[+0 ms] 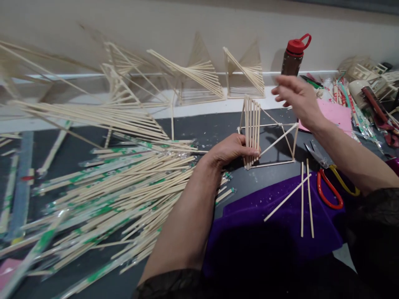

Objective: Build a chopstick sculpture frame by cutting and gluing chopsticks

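My left hand (232, 149) is closed around the lower end of a row of sticks on a small frame of wooden chopsticks (277, 125). The frame rests on the dark table, its open bars reaching to the right. Raised above the frame's right side, my right hand (296, 97) has its fingers stretched out, slightly blurred, with nothing visible in them. Below the frame, several loose chopsticks (301, 199) lie on a purple cloth (249, 211). Beside them are scissors (328, 182) with red and yellow handles, partly under my right forearm.
A big heap of chopsticks (124, 187), many in plastic sleeves, spreads across the left. Twisted stick structures (199, 77) stand along the wall. A red-capped bottle (293, 58) stands behind my right hand. Pink paper (336, 112) and clutter lie at right.
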`<state>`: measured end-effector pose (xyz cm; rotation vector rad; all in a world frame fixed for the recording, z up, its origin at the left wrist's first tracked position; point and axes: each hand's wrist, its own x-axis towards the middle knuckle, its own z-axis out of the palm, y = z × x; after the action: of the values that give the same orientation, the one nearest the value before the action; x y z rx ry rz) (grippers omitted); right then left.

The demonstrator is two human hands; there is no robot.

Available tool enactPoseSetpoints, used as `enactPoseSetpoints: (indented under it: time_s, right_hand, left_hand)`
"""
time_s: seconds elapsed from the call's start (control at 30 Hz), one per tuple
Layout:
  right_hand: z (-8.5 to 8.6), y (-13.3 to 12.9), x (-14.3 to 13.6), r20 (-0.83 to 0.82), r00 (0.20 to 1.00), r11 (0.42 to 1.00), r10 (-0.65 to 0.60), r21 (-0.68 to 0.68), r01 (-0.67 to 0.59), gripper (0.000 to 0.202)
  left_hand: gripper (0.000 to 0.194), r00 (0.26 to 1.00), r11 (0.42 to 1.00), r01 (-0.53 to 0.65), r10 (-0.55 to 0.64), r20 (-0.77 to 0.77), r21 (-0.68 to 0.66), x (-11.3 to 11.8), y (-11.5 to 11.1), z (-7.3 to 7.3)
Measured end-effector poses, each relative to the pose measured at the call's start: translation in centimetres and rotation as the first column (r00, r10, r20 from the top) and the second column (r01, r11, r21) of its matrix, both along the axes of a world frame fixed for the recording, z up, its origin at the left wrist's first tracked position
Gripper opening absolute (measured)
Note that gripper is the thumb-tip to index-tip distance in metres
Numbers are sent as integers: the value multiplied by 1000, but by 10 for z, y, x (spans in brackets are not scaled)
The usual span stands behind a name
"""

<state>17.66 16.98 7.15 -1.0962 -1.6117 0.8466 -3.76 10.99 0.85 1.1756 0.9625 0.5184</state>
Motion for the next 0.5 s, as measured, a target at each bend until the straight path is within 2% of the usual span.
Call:
enactPoseSetpoints:
  time_s: [0.1, 0.17, 0.23, 0.27, 0.3, 0.33, 0.37, 0.43, 0.5]
  right_hand:
    - [13, -37, 18, -127, 983, 983, -132, 113, 147, 13]
    - [16, -76, 25, -152, 985, 977, -84, 180, 111, 16]
    - [11, -113, 26, 16, 1000, 995, 12, 96, -14, 18]
    - [5, -129, 23, 167, 977, 991, 130, 0, -132, 17]
    - [-3, -140, 19, 296, 930, 976, 218, -63, -208, 17]
    - [-12, -147, 13, 422, 869, 966, 259, -112, -233, 18]
    - [-21, -149, 6, 534, 803, 964, 265, -141, -224, 18]
    - [-37, -144, -7, 703, 684, 981, 193, -135, -139, 18]
    - [-49, -132, -19, 784, 613, 995, 99, -88, -49, 22]
  left_hand:
    - [14, 1000, 1000, 8, -8, -1, 16, 0, 1, -1]
    - [14, 1000, 1000, 14, -15, 4, 26, 1, 2, -2]
    - [13, 1000, 999, 16, -17, 8, 33, 2, 3, -2]
    - [12, 1000, 999, 15, -15, 10, 38, 3, 4, -3]
    - [12, 1000, 999, 13, -14, 13, 43, 3, 4, -4]
    - [11, 1000, 999, 11, -12, 18, 46, 3, 5, -5]
    - [12, 1000, 999, 8, -9, 25, 49, 4, 5, -6]
    - [14, 999, 999, 3, -5, 39, 54, 5, 6, -9]
    - [16, 999, 998, -1, -2, 48, 66, 5, 7, -11]
